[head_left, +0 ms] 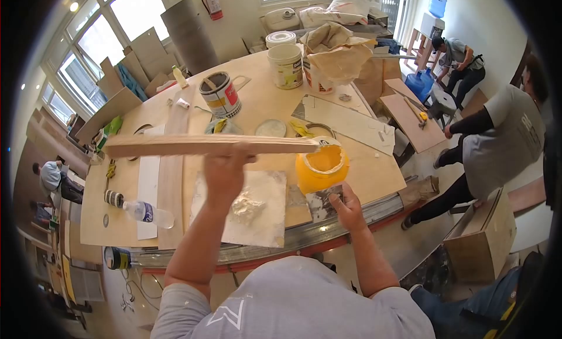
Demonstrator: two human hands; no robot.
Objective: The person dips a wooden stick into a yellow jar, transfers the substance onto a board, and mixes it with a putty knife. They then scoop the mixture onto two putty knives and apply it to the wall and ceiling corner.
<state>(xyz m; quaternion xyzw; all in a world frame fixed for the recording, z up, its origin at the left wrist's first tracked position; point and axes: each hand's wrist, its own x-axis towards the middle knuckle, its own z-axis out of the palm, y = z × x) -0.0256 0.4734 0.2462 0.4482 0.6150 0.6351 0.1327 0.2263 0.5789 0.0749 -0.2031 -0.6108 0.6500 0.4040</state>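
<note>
Lath point(175, 145) in left hand point(225, 172), scraper point(324, 198) in right hand point(347, 208).

The long pale strip of bare wood point(211, 145) in your left hand point(225, 170) looks matt and faintly grained. Your right hand point(346, 207) grips a dull grey metal scraper point(326, 200), smeared and rough. The round orange plastic tub point(322, 166) looks smooth and slightly glossy, and the pale plywood tabletop point(374, 169) is matt.

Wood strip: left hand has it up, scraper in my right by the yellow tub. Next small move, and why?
Probably load the scraper with some white paste from the board. The left hand holds the wood strip level above the table; the right hand has the blade by the yellow tub, apart from the strip.
</note>
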